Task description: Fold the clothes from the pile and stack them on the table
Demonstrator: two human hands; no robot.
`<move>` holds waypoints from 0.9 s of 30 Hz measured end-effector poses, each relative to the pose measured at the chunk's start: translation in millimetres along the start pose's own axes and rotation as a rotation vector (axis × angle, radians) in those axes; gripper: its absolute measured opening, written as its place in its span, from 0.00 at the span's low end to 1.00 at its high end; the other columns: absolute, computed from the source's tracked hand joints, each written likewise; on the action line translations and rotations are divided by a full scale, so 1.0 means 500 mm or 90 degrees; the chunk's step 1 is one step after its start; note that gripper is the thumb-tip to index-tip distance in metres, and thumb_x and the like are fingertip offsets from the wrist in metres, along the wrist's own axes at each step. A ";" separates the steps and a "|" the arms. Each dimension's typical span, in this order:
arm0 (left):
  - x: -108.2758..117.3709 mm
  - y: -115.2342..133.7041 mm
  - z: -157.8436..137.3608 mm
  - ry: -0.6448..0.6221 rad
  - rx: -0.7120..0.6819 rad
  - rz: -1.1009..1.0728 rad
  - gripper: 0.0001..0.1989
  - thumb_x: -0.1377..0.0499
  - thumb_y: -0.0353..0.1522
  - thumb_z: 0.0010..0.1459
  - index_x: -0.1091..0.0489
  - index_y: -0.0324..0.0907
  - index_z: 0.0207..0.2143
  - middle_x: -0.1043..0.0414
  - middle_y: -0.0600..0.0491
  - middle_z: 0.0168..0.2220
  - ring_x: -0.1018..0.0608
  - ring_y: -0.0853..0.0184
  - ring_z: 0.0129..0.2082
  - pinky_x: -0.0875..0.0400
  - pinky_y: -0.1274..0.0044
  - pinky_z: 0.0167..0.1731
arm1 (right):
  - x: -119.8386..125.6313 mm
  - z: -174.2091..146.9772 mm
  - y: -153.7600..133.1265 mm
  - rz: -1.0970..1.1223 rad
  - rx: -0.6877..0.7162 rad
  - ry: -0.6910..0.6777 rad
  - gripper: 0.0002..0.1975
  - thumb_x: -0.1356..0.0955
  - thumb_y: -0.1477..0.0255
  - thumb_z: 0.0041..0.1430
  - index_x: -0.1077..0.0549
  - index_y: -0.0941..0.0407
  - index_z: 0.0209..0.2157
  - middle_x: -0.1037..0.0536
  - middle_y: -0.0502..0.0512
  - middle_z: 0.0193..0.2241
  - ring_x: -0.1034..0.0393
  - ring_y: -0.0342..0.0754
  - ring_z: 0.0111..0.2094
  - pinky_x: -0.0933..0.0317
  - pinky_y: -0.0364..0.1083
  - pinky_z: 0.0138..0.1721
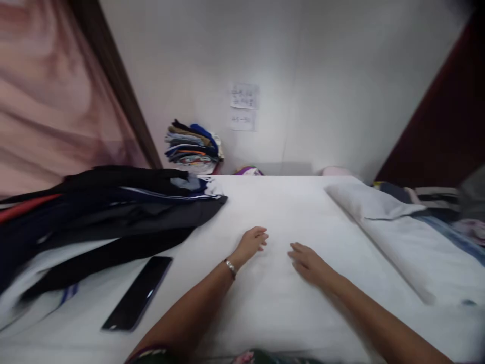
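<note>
My left hand (250,245) is over the middle of the white tabletop (273,207), fingers apart and pointing right, with nothing in it. A band circles that wrist. Facing it from the right is my right hand (308,263), its fingers loosely stretched and holding nothing. A gap of white surface lies between the two hands. Whether the hands touch the surface or hover just above it I cannot tell. Left of my left forearm lies a dark phone (138,293), screen up.
Dark garments (113,217) are heaped along the left side. Folded white cloth (409,242) lies on the right, with more clothes (435,199) beyond it. A stack of folded clothes (193,146) stands at the back, below paper notes (243,96) on the wall. A pink curtain (49,101) hangs at left.
</note>
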State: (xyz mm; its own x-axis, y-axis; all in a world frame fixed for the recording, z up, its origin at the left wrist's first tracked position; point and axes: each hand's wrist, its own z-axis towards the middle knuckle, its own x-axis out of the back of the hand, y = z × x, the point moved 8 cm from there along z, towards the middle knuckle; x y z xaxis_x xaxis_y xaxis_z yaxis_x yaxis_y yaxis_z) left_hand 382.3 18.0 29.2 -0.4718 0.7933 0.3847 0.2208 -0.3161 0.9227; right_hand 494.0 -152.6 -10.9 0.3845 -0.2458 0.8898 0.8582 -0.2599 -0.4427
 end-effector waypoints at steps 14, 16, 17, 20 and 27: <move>0.700 0.043 -0.082 0.481 0.002 0.618 0.19 0.49 0.29 0.58 0.31 0.35 0.50 0.34 0.39 0.57 0.36 0.53 0.58 0.42 0.63 0.56 | -0.084 -0.037 -0.073 0.034 0.052 0.009 0.21 0.39 0.61 0.64 0.30 0.44 0.56 0.41 0.51 0.64 0.50 0.56 0.65 0.57 0.64 0.65; 0.760 0.041 -0.101 0.515 0.018 0.688 0.21 0.51 0.27 0.57 0.34 0.32 0.53 0.39 0.36 0.60 0.40 0.51 0.61 0.43 0.61 0.56 | -0.085 -0.038 -0.071 0.029 0.049 0.019 0.21 0.39 0.61 0.64 0.30 0.43 0.56 0.41 0.50 0.63 0.50 0.56 0.65 0.57 0.64 0.65; 0.782 0.043 -0.108 0.535 0.017 0.706 0.23 0.51 0.26 0.57 0.35 0.31 0.55 0.42 0.35 0.62 0.43 0.50 0.63 0.45 0.59 0.57 | -0.086 -0.038 -0.071 0.029 0.048 0.021 0.21 0.39 0.61 0.64 0.31 0.42 0.57 0.40 0.50 0.63 0.49 0.56 0.65 0.57 0.64 0.65; 0.827 0.058 -0.110 0.574 0.007 0.736 0.27 0.49 0.27 0.56 0.41 0.34 0.59 0.50 0.37 0.66 0.51 0.50 0.66 0.54 0.54 0.59 | -0.085 -0.040 -0.071 0.040 0.041 0.030 0.21 0.38 0.61 0.63 0.31 0.40 0.57 0.40 0.48 0.63 0.48 0.57 0.65 0.57 0.64 0.66; 0.913 0.083 -0.087 0.527 0.183 0.716 0.17 0.43 0.29 0.57 0.31 0.29 0.47 0.35 0.34 0.57 0.38 0.43 0.59 0.46 0.52 0.55 | -0.083 -0.043 -0.063 0.039 0.023 0.074 0.24 0.36 0.61 0.58 0.37 0.24 0.55 0.38 0.38 0.61 0.46 0.60 0.63 0.52 0.61 0.65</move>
State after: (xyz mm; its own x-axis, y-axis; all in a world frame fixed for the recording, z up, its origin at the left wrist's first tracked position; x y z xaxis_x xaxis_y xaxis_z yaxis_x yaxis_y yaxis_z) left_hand 138.8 344.1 244.2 -0.2646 -0.3642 0.8929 0.9212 -0.3693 0.1223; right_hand 443.4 -154.4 -36.3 0.3970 -0.3675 0.8410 0.8466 -0.2072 -0.4902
